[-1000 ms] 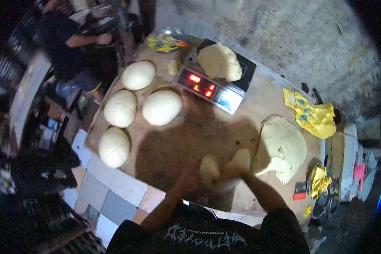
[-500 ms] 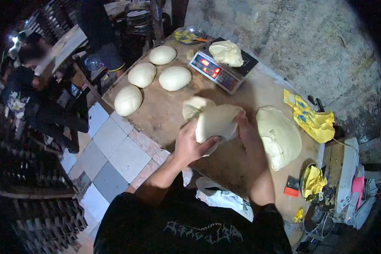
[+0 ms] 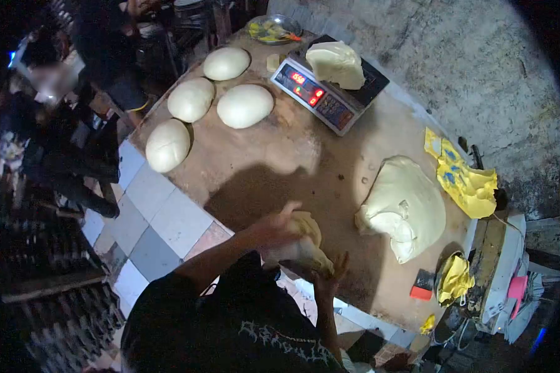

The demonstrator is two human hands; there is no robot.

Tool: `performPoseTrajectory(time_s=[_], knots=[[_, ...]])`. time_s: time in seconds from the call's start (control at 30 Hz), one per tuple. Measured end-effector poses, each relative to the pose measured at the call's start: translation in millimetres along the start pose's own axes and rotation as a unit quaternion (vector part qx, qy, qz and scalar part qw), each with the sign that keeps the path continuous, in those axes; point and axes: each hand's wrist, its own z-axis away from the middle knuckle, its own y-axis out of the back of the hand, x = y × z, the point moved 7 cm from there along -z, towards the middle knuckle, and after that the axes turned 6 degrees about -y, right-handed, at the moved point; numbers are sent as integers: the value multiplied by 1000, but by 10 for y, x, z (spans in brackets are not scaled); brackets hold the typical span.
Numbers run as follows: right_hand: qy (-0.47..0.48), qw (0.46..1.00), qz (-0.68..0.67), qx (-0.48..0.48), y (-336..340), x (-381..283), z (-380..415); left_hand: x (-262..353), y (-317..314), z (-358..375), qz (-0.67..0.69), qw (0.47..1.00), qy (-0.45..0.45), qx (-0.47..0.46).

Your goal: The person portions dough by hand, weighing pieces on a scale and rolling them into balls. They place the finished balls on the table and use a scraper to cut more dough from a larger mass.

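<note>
A lump of pale dough (image 3: 310, 231) is at the near edge of the table, between my two hands. My left hand (image 3: 277, 229) lies against its left side with fingers stretched out, smeared by motion. At the lump's lower right edge, my right hand (image 3: 331, 276) touches it with the fingers apart. Right of my hands sits a large mass of dough (image 3: 410, 199) with a folded, cut side. A digital scale (image 3: 320, 99) with lit red digits carries another dough piece (image 3: 336, 64). Several smooth dough balls (image 3: 245, 106) rest at the far left of the table.
The brown tabletop (image 3: 274, 149) has a tiled side. A metal plate (image 3: 274, 29) stands at the back; yellow wrappers (image 3: 460, 171) and a red-and-black scraper-like piece (image 3: 422, 285) lie on the right. Two people (image 3: 109, 59) are beyond the table at left.
The dough lump and both hands have come down and toward my body, to the table's near edge. My left hand no longer cups the dough from below; its fingers are stretched out.
</note>
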Motion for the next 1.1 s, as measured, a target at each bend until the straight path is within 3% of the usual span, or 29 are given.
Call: performPoseTrajectory(time_s=[0.03,0.07,0.1,0.13,0.2,0.23,0.27,0.3,0.33,0.37,0.4,0.47,0.5,0.53,0.57,0.63,0.67,0.7,0.73,0.77,0.8,0.83,0.87,0.9,0.97,1.0,1.03,1.07,1.1], knots=[[69,995,68,24,-22,67,-123,-298,233,-3,81,966,222,107],[138,980,138,49,-61,109,-277,-687,349,-368,-130,959,135,211],[136,932,333,54,-138,207,-523,-1116,343,-736,-332,892,37,305],[127,942,306,56,-273,90,-738,-1434,356,-981,-325,897,34,299],[136,956,257,27,-500,-7,-1379,-1647,788,-1321,-210,908,-51,358],[149,961,233,-2,-550,73,-1687,-1627,1056,-1350,-226,892,-60,387],[27,977,194,80,-601,-193,-1890,-1380,1364,-1245,-239,879,-64,408],[-99,970,150,165,-710,-461,-2021,-1588,1643,-1196,-130,884,-3,448],[-28,989,51,132,-833,-549,-2226,-1748,1902,-1103,-27,873,55,484],[59,992,-52,97,-921,-699,-2452,-1478,2285,-882,99,836,0,540],[66,992,-55,96,-961,-930,-2564,-1053,2546,-661,74,858,-18,508],[50,995,91,-12,-1183,-1646,-2341,-434,2645,-300,42,895,-80,438],[220,946,220,-87,-1436,-2216,-2114,-150,2529,-165,61,912,-159,374],[375,849,338,-155,-1681,-2593,-1779,128,2382,-28,-15,914,-252,319],[371,851,340,-152,-1730,-2703,-1606,186,2146,37,15,926,-218,309],[283,804,470,-227,-1945,-2582,-1333,118,1667,27,-67,945,-243,207],[212,812,502,-210,-1818,-2168,-1342,-293,1377,73,34,982,-64,175],[155,856,442,-219,-1743,-1861,-1333,-769,986,213,131,975,119,137],[95,892,378,-229,-1658,-1524,-1302,-1129,551,231,144,978,132,74],[21,894,378,-240,-1489,-923,-1166,-1436,115,271,160,976,147,16],[-49,891,375,-250,-1328,-420,-949,-1494,-205,458,154,984,82,36],[-33,857,413,-306,-1300,-261,-687,-1443,-469,695,146,988,15,53],[-13,819,449,-357,-1299,-139,-512,-1118,-346,918,230,967,67,92],[-53,789,505,-347,-1217,47,-467,-791,-224,1138,311,934,116,132],[-85,776,494,-382,-1093,294,-519,-795,-428,1577,435,886,-69,146],[-79,781,491,-378,-1146,146,-659,-625,-423,1534,428,890,-70,142],[-257,891,224,-298,-1097,46,-848,-373,-464,1467,202,965,-83,146],[-403,894,-68,-185,-1054,-4,-924,-162,-486,1321,-35,984,-95,144],[-403,895,-69,-181,-1005,-46,-933,-96,-458,1068,-180,970,-95,131]])
